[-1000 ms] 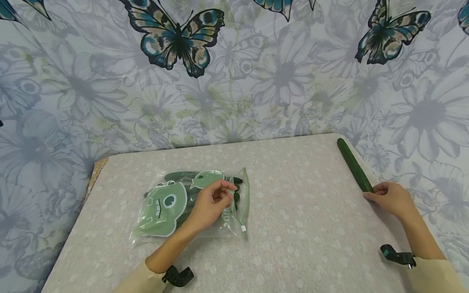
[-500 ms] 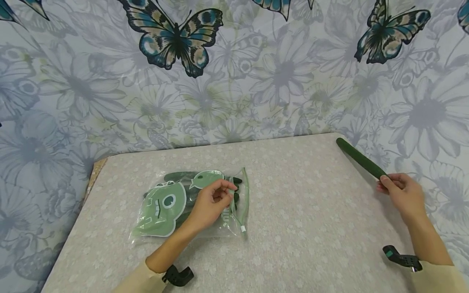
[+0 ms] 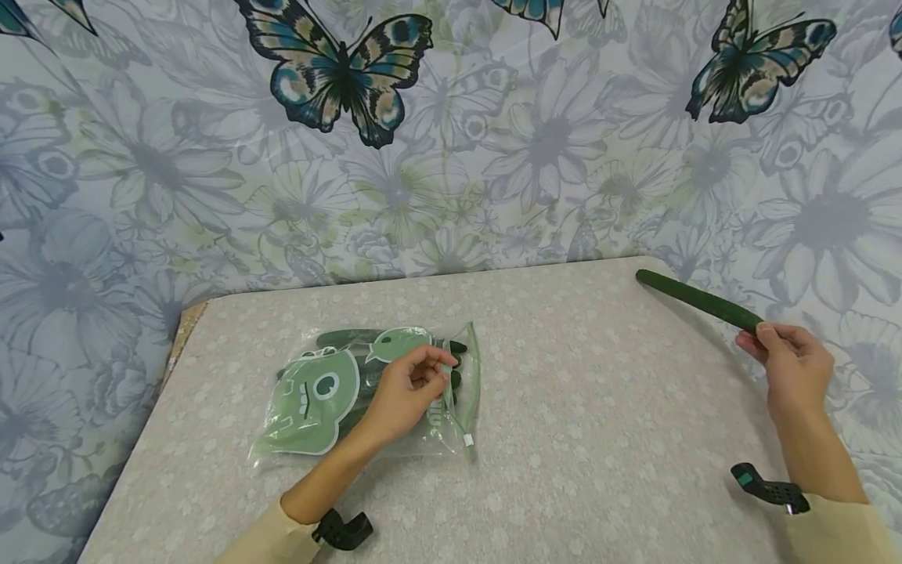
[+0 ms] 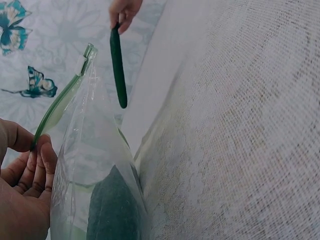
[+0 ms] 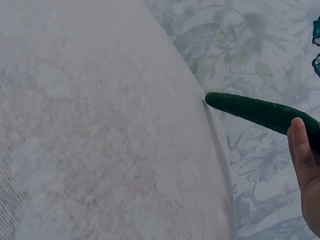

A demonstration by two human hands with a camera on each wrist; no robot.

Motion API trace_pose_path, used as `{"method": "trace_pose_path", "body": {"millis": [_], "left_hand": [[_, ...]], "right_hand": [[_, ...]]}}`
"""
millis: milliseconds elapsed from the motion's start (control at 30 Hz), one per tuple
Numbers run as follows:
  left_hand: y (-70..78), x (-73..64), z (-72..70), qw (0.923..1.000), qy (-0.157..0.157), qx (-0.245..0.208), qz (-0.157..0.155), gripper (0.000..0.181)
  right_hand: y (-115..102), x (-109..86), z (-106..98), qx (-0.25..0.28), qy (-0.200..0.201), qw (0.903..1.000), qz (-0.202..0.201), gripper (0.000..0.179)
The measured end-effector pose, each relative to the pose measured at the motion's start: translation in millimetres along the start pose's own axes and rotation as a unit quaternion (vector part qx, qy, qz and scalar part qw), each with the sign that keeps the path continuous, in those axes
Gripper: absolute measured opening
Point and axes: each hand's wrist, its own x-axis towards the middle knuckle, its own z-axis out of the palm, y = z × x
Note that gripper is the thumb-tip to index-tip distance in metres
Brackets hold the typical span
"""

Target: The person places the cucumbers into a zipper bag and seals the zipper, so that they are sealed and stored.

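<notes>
A clear zip bag (image 3: 306, 415) with a green cartoon print lies on the table at left centre. Several dark green cucumbers (image 3: 345, 338) show through its plastic, their ends toward the mouth on the right. My left hand (image 3: 402, 399) is over the bag; in the left wrist view its thumb and fingers pinch the green zip strip (image 4: 56, 104), and the mouth stands partly raised. At the far right, my right hand (image 3: 798, 368) grips one end of a long cucumber (image 3: 698, 299). That cucumber points away to the left, its far tip near the table's back right corner.
A pale floral cloth covers the table (image 3: 564, 407). Behind it and along the right side hangs a wall cloth (image 3: 543, 149) printed with flowers and butterflies. The table's right edge (image 5: 220, 145) runs under the cucumber in the right wrist view.
My right hand has lifted the near end of the cucumber off the table and moved right, swinging it to lie more crosswise. The left hand and the bag have stayed put.
</notes>
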Motion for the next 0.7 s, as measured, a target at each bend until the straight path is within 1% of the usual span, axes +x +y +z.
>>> {"method": "trace_pose_path", "body": {"millis": [133, 233, 300, 467, 633, 700], "left_hand": [[0.9, 0.2, 0.2, 1.0, 0.0, -0.002, 0.002, 0.026], [1.5, 0.3, 0.4, 1.0, 0.001, -0.003, 0.002, 0.026], [1.7, 0.5, 0.6, 1.0, 0.001, -0.003, 0.001, 0.026], [1.9, 0.3, 0.7, 1.0, -0.001, -0.003, -0.001, 0.026], [2.2, 0.1, 0.8, 1.0, -0.002, -0.002, -0.005, 0.025], [2.8, 0.0, 0.9, 1.0, -0.002, -0.001, -0.006, 0.025]], "right_hand": [[-1, -2.6, 0, 0.059, -0.027, 0.9979, 0.003, 0.005], [-1, -5.9, 2, 0.11, -0.059, 0.9922, 0.0, 0.005], [-2, -8.6, 3, 0.134, -0.081, 0.9876, -0.001, 0.006], [-3, -15.9, 9, 0.17, -0.134, 0.9763, -0.005, 0.014], [-1, -22.9, 17, 0.199, -0.194, 0.96, -0.031, 0.022], [-2, -26.2, 20, 0.202, -0.213, 0.9553, -0.038, 0.022]]}}
